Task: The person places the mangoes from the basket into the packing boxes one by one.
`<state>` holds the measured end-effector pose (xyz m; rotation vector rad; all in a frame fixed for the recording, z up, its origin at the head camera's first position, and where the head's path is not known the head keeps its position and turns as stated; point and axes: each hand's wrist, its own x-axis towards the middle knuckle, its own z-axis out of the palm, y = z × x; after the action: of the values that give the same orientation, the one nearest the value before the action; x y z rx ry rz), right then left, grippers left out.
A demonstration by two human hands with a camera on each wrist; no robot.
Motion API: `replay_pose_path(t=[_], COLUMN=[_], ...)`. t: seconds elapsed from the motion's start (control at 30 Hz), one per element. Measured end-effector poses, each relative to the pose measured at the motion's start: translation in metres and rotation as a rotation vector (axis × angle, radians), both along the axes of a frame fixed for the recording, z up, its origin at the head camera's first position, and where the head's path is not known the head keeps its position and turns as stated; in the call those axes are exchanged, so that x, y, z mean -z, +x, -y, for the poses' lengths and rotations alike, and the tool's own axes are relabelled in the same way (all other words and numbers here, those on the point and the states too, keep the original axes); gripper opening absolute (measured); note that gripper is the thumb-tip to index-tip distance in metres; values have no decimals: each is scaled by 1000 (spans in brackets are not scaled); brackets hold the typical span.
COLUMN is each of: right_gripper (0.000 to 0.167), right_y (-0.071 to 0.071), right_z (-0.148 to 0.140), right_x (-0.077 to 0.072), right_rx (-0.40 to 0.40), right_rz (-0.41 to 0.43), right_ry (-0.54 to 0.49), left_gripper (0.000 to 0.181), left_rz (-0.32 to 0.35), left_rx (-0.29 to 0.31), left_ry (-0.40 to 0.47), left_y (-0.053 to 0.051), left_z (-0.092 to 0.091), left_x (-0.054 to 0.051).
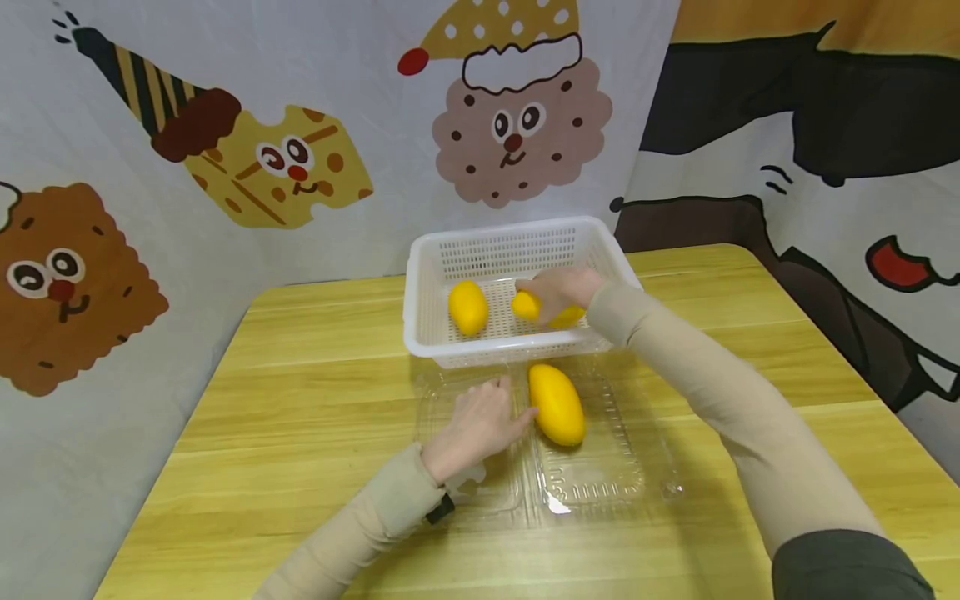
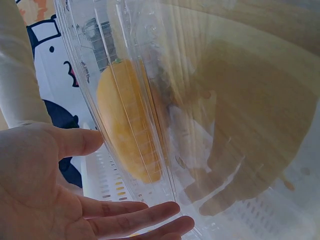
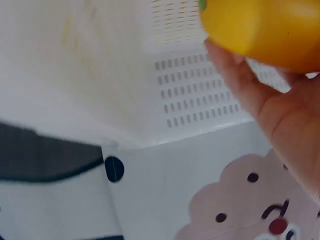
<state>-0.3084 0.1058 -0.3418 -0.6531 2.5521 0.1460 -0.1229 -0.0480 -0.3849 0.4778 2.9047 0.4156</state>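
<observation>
A yellow mango (image 1: 556,405) lies in the right half of an opened clear plastic clamshell box (image 1: 592,483) on the table. My left hand (image 1: 480,425) is over the box's left half, its thumb beside that mango. In the left wrist view the fingers (image 2: 130,222) are nearly straight and the thumb is at the clear plastic edge. Inside the white basket (image 1: 427,346), my right hand (image 1: 558,292) grips another mango (image 3: 265,30), its fingers curled round the fruit and partly covering it. One more mango (image 1: 468,307) sits in the basket's left part.
The perforated basket stands at the back of the wooden table (image 1: 300,400), directly behind the clamshell box. Close behind it hangs a cloth (image 1: 337,67) printed with cartoon figures. The right forearm (image 1: 712,375) reaches over the table's right side.
</observation>
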Motion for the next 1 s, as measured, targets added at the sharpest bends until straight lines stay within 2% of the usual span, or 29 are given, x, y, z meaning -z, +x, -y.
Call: replay_pose_path(t=[0.1,0.23,0.5,0.57,0.7,1.0], right_gripper=[84,84,77,72,75,69], right_y=[0,2,16,22,37,79], right_z=[-1,0,-6,-9,-18,-41], right_x=[-9,-22,-45,-49,-54,-49], right_rx=[22,9,-9,-13,-22,24], right_rz=[8,-20,-125,-150,-204,-296], right_ry=[-55,-114,-245,-291,-367,-567], left_gripper=[66,66,67,67,66,65], left_rz=[4,-3,12,14,20,16], left_rx=[-3,0,-7,-10,-14,-12], left_ry=[3,5,14,14,15,14], left_y=[0,0,1,1,1,2], left_z=[0,1,1,1,0,0], left_x=[0,1,0,0,0,0])
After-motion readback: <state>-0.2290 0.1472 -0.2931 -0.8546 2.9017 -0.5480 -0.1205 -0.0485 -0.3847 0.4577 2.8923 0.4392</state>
